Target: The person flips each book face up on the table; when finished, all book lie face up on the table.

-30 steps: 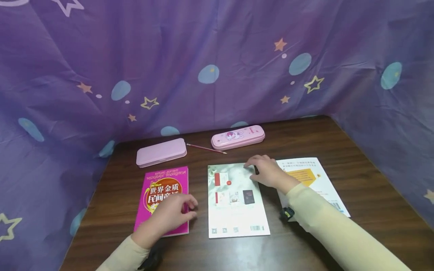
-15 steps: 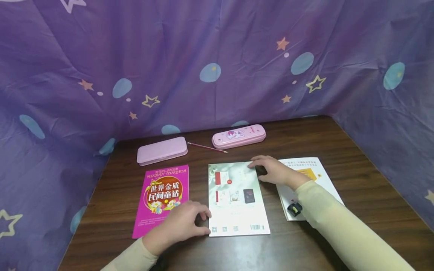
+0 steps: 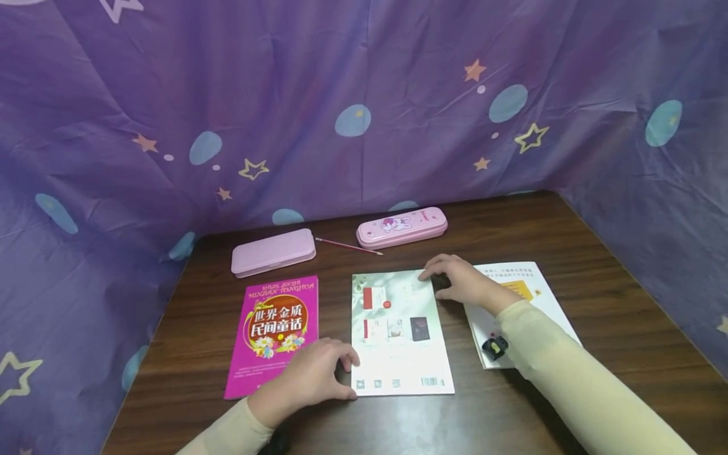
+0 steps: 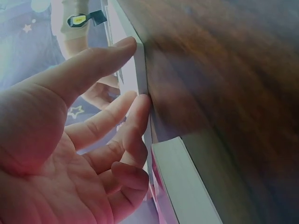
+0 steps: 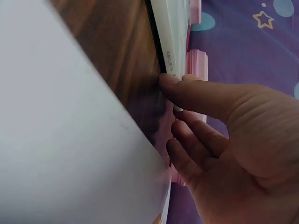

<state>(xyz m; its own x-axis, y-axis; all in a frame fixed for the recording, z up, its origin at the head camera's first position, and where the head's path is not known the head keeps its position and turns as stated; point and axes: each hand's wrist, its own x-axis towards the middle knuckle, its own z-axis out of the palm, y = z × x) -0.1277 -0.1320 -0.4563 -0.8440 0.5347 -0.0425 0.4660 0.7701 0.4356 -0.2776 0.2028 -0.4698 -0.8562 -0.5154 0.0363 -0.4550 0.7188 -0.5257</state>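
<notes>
A thin book (image 3: 392, 366) with a pale green and white cover, printed with small book pictures and a barcode, lies flat mid-table. My left hand (image 3: 315, 373) is at its lower left side; in the left wrist view the thumb (image 4: 112, 57) and fingertips touch its edge. My right hand (image 3: 459, 281) is at the upper right corner, index finger on the corner and thumb against the right edge. In the right wrist view, that thumb (image 5: 191, 95) meets the book's edge (image 5: 169, 39). The fingers of both hands are loosely bent.
A magenta book (image 3: 239, 354) lies left, partly under my left forearm. A white book (image 3: 548, 303) lies right, under my right sleeve. Behind are a plain pink pencil case (image 3: 273, 253), a pencil (image 3: 349, 246) and a pink rabbit pencil case (image 3: 402, 228). A purple curtain (image 3: 364, 76) surrounds the table.
My left hand has moved right from over the magenta book to the left edge of the middle book. The right hand has shifted slightly and stays at the upper right corner.
</notes>
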